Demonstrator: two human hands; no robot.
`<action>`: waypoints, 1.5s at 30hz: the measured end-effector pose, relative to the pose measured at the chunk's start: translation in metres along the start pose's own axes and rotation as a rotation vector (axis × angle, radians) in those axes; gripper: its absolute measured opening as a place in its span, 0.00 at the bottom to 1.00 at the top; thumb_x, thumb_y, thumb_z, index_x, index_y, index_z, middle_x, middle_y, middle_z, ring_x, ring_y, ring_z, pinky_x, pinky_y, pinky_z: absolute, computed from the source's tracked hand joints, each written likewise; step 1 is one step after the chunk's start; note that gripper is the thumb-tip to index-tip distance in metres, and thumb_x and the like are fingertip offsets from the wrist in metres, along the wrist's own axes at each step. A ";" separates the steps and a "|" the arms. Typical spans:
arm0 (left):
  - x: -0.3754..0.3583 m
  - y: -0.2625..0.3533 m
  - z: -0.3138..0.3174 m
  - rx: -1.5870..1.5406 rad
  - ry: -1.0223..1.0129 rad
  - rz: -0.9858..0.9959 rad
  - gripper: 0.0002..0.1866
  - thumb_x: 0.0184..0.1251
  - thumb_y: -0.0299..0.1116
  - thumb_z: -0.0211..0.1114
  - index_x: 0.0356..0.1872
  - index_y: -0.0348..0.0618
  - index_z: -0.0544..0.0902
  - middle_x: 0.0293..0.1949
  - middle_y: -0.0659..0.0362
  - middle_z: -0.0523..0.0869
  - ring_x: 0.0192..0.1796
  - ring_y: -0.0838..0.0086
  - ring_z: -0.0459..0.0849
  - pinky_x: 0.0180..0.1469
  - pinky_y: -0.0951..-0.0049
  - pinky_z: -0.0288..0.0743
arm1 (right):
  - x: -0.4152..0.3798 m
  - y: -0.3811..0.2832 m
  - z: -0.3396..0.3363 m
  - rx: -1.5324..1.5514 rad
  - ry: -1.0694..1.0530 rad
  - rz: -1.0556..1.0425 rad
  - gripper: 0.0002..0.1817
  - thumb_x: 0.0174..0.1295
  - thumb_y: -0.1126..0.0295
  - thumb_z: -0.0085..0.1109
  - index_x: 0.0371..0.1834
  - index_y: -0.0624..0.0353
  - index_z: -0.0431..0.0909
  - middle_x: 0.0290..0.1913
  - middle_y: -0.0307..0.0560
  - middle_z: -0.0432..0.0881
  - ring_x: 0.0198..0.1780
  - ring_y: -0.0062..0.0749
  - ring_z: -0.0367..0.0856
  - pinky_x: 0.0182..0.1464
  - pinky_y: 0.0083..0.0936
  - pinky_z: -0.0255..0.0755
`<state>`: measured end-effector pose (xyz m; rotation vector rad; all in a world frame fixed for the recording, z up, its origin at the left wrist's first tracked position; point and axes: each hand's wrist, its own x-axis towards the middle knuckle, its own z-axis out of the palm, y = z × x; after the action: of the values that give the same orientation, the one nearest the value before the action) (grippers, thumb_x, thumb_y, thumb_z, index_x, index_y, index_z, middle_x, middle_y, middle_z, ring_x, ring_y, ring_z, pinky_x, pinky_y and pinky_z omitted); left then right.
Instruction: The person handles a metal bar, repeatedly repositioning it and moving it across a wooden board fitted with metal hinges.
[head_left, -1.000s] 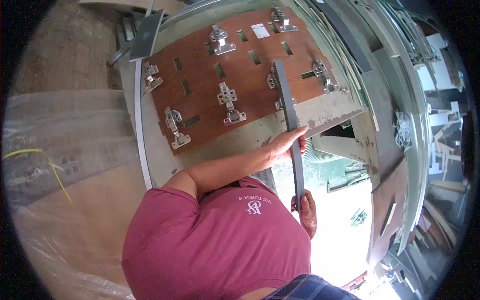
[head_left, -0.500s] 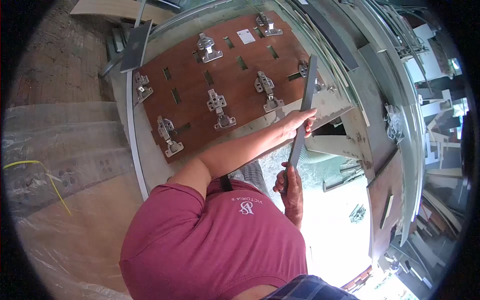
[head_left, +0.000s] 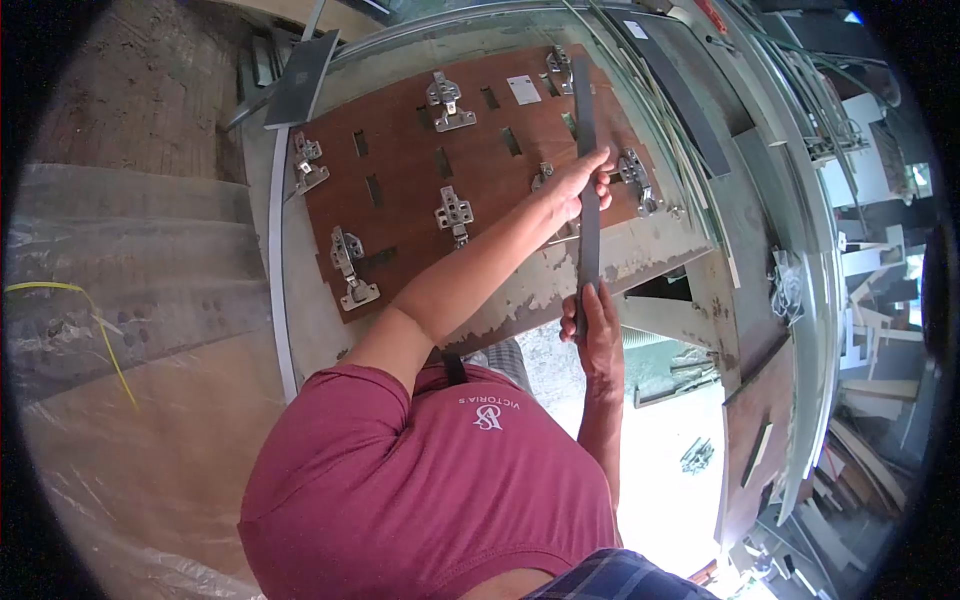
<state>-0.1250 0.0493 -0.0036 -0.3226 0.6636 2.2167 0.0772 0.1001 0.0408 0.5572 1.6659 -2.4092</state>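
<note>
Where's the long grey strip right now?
Head view, right of centre: the grey strip lies lengthwise over the brown board, held by the left hand and right hand.

I was standing in a woodworking shop, the cabinet-fitting sort. My workbench (head_left: 600,262) had a worn, paint-flaked top, and on it lay a brown board (head_left: 400,190) cut with slots and dotted with metal cabinet hinges (head_left: 453,213). Beyond the bench's far edge, long strips and offcuts (head_left: 690,90) were stacked (grey, pale and dark ones together). Beside the bench, plastic sheeting (head_left: 130,300) covered the floor.
</note>
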 end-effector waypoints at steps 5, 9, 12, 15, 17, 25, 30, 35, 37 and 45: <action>0.011 0.009 -0.016 -0.008 -0.020 0.026 0.17 0.54 0.43 0.66 0.30 0.41 0.73 0.18 0.67 0.69 0.17 0.81 0.65 0.21 0.76 0.65 | 0.010 0.000 0.009 0.015 0.032 0.022 0.14 0.66 0.59 0.43 0.45 0.59 0.64 0.25 0.37 0.69 0.20 0.17 0.67 0.21 0.14 0.64; -0.020 0.012 -0.004 0.044 -0.091 0.036 0.16 0.56 0.46 0.65 0.31 0.44 0.74 0.16 0.73 0.64 0.17 0.88 0.63 0.20 0.83 0.60 | -0.002 0.004 0.001 -0.075 0.047 0.050 0.20 0.65 0.59 0.45 0.54 0.62 0.64 0.25 0.38 0.71 0.22 0.19 0.69 0.24 0.15 0.65; -0.038 0.010 -0.008 0.080 -0.049 0.090 0.15 0.57 0.46 0.64 0.32 0.46 0.73 0.16 0.73 0.63 0.16 0.88 0.61 0.20 0.83 0.59 | -0.012 -0.002 -0.006 -0.091 -0.057 0.077 0.24 0.65 0.58 0.45 0.59 0.62 0.61 0.25 0.38 0.72 0.26 0.18 0.70 0.26 0.16 0.67; -0.059 0.009 -0.015 0.023 -0.058 0.035 0.13 0.62 0.45 0.59 0.31 0.47 0.73 0.16 0.73 0.63 0.17 0.87 0.62 0.20 0.85 0.61 | -0.020 0.020 -0.015 -0.108 -0.078 0.072 0.26 0.65 0.55 0.46 0.58 0.63 0.62 0.29 0.41 0.74 0.26 0.19 0.70 0.27 0.16 0.66; -0.069 0.008 -0.020 -0.040 -0.096 0.020 0.12 0.64 0.44 0.57 0.30 0.48 0.72 0.16 0.72 0.62 0.17 0.87 0.62 0.20 0.86 0.62 | -0.022 0.025 -0.019 -0.171 -0.053 0.086 0.28 0.64 0.53 0.47 0.58 0.64 0.62 0.30 0.42 0.74 0.28 0.20 0.70 0.28 0.18 0.67; -0.077 0.004 -0.036 -0.074 -0.043 0.079 0.14 0.64 0.43 0.56 0.21 0.52 0.69 0.13 0.72 0.62 0.14 0.89 0.59 0.17 0.86 0.53 | -0.029 0.009 0.001 -0.235 -0.084 0.231 0.32 0.63 0.59 0.51 0.65 0.64 0.53 0.33 0.42 0.75 0.34 0.22 0.73 0.36 0.19 0.68; -0.097 0.009 -0.040 -0.005 0.069 0.182 0.13 0.61 0.45 0.59 0.28 0.49 0.70 0.16 0.73 0.62 0.16 0.86 0.59 0.21 0.82 0.57 | -0.022 0.017 0.015 -0.255 -0.155 0.101 0.29 0.63 0.56 0.48 0.60 0.66 0.60 0.26 0.39 0.72 0.22 0.18 0.69 0.23 0.15 0.64; -0.110 0.009 -0.050 -0.075 0.115 0.216 0.15 0.58 0.47 0.62 0.29 0.49 0.70 0.16 0.73 0.63 0.17 0.86 0.59 0.23 0.82 0.57 | -0.029 0.014 0.025 -0.252 -0.226 0.078 0.28 0.64 0.59 0.47 0.59 0.70 0.59 0.22 0.38 0.69 0.21 0.19 0.67 0.22 0.16 0.62; -0.106 0.008 -0.063 -0.108 0.114 0.214 0.15 0.58 0.47 0.62 0.29 0.49 0.70 0.16 0.73 0.63 0.17 0.86 0.59 0.23 0.82 0.57 | -0.030 0.013 0.031 -0.262 -0.226 0.085 0.28 0.64 0.59 0.47 0.60 0.69 0.59 0.21 0.38 0.69 0.20 0.19 0.66 0.22 0.16 0.62; -0.140 0.020 -0.057 -0.159 0.125 0.365 0.15 0.58 0.47 0.63 0.30 0.47 0.72 0.15 0.72 0.64 0.17 0.85 0.60 0.23 0.80 0.59 | -0.027 0.013 0.042 -0.371 -0.300 0.041 0.26 0.64 0.54 0.44 0.57 0.64 0.63 0.21 0.37 0.69 0.18 0.15 0.65 0.19 0.11 0.59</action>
<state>-0.0468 -0.0805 0.0159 -0.4533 0.6543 2.6233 0.0979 0.0540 0.0532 0.1604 1.8707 -1.9629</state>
